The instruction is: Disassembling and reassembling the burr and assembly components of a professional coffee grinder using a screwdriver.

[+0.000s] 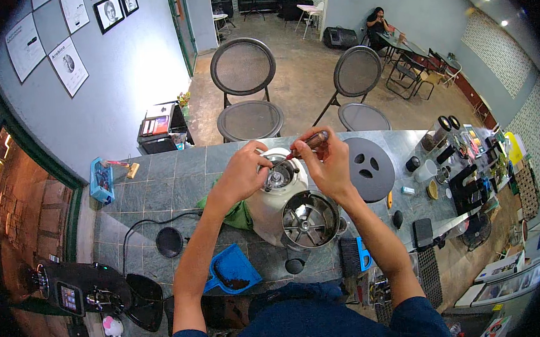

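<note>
On the left we see a glass door, then a dark machine with a small screen on the near side and a blue basket farther off, at the end of our grey tiled counter. Framed pictures hang on the pale wall. A blue dustpan holding dark grounds sits near us, with a green cloth beyond it.

Our left hand has its fingers bent at the open top of the white machine, mid-counter; we cannot tell whether they pinch anything. A spoked metal drum is at its near right. Our right hand grips a screwdriver, its shaft pointing left over that opening. Right of it lies a grey disc with slots. Round-backed chairs stand across the counter; at far right, a person sits at a table. A white cup stands on the counter's crowded right end.
</note>
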Demonstrator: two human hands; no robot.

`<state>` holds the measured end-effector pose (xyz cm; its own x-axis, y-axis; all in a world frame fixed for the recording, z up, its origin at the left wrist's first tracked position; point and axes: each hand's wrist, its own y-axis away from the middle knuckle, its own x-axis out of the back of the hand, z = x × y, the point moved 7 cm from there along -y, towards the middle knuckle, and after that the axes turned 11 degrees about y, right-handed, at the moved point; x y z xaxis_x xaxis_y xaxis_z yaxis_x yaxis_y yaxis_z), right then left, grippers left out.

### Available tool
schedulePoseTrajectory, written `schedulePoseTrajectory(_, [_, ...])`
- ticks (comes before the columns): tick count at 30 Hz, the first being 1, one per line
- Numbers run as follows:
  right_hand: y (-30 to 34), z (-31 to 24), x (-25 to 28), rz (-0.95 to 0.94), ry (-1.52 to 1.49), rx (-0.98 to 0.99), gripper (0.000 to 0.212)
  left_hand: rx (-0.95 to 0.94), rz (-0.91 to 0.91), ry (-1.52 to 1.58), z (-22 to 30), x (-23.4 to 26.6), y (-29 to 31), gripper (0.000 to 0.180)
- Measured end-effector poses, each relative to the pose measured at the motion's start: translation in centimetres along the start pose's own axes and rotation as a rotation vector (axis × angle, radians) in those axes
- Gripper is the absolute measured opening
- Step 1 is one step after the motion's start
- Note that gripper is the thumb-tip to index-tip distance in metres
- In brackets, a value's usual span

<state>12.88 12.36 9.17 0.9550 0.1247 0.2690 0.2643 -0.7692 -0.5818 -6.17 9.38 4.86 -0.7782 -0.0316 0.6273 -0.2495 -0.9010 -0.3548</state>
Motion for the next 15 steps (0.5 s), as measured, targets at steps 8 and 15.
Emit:
schedulePoseTrajectory(8, [-1.4,-1.2,-0.4,-0.176,0.065,-0.014,0.014,-0.034,-0.010,-0.021,0.2,0.2,0.2,0.021])
schedulePoseTrajectory(15, [-2.9,-2.8,-1.4,-0.463,0.176,0.007,0.018,-0.081,-0.009,0.032,0.3,0.1,0.2,0.020])
